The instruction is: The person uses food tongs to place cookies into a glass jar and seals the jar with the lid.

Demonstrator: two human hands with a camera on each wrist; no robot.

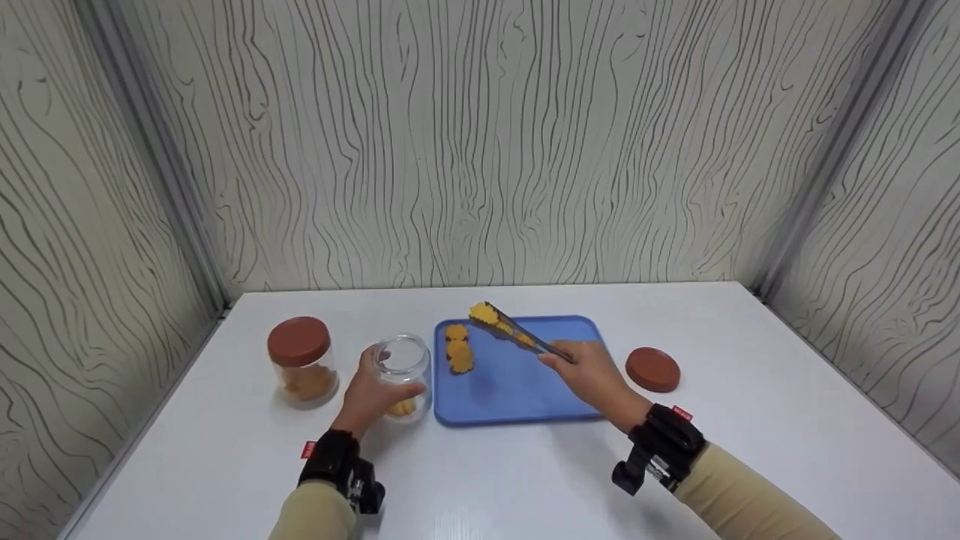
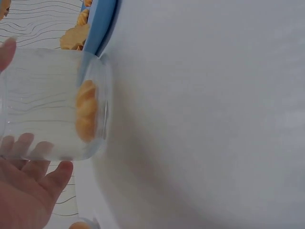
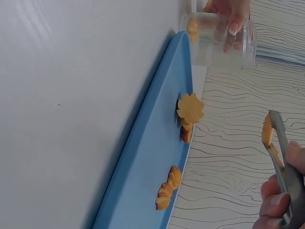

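My left hand (image 1: pixel 371 394) grips an open clear jar (image 1: pixel 405 375) standing on the white table, just left of a blue tray (image 1: pixel 517 382). A few yellow cookies (image 2: pixel 86 117) lie at the jar's bottom. My right hand (image 1: pixel 592 375) holds metal tongs (image 1: pixel 517 334) above the tray, and the tongs pinch one yellow cookie (image 1: pixel 484 313) at their tip. Several flower-shaped cookies (image 1: pixel 457 349) lie on the tray's left part. In the right wrist view the tongs (image 3: pixel 281 157) and pinched cookie (image 3: pixel 267 131) hang apart from the tray cookies (image 3: pixel 190 109).
A second jar (image 1: pixel 301 360) with a red-brown lid and cookies inside stands at the left. A loose red-brown lid (image 1: pixel 652 369) lies right of the tray. Patterned walls close in the table on three sides.
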